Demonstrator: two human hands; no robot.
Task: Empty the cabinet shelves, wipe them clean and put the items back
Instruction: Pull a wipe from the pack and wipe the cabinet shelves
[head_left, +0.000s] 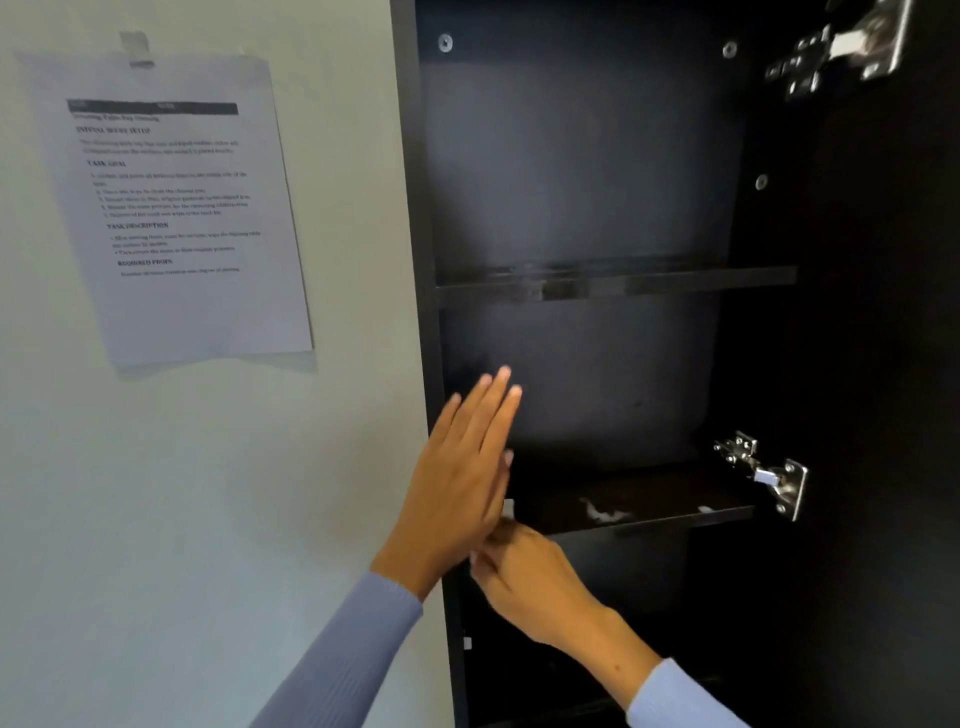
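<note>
**2 bare shelves, both hands at the cabinet's left edge**

2 shelves show inside the dark cabinet (582, 171), and I see nothing standing on either. The upper shelf (618, 283) runs across the middle of the opening, its front edge catching some glare. The lower shelf (639, 506) carries a few pale smears or scraps near its front edge; I cannot tell which they are. The back panel between the 2 shelves looks dull and smudged.

My left hand (462, 467) is flat and released, fingers straight and together, pointing up and right over the cabinet's left side panel and just into the space above the lower shelf. It grips nothing. My right hand (524, 577) sits just below it, touching or nearly touching the left palm, fingers curled toward the lower shelf's left front corner. Blur hides the fingertips, so I cannot tell whether they pinch anything. Both sleeves are light blue.

2 metal hinges sit on the right: the upper hinge (841, 52) near the top corner, the lower hinge (763, 473) level with the lower shelf.

On the pale wall (156, 493) to the left of the cabinet hangs a printed sheet (171, 208), held by a strip of tape (136, 49) at its top edge. Its text is too blurred to read.
</note>
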